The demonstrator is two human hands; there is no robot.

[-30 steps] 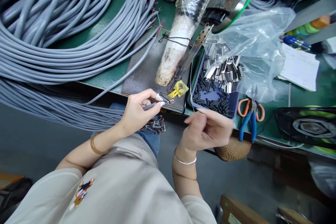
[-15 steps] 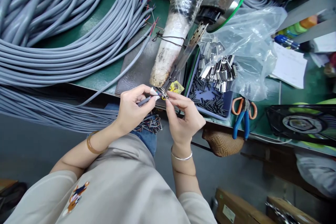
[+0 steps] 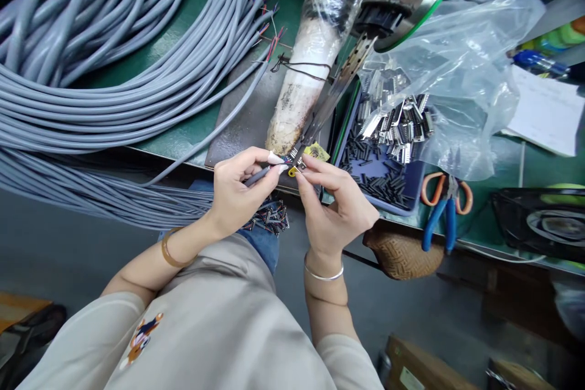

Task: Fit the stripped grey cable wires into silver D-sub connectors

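Thumb and forefinger of my left hand pinch the end of a grey cable, where thin coloured wires come out. Opposite it, my right hand pinches a small metal connector between thumb and fingertips. Wires and connector meet between the two hands, just below the tip of a dirty white wrapped tube. White coverings show on fingertips of my left hand. A small yellow piece lies just behind the connector.
Grey cable coils fill the left. At the right are a tray of metal connectors and black pieces, a plastic bag, and blue-and-orange pliers. Wired connectors hang below the table edge.
The view has shifted, so the bench items appear farther right. Both hands keep their pinch, and the connector now sits at a steeper angle between them.
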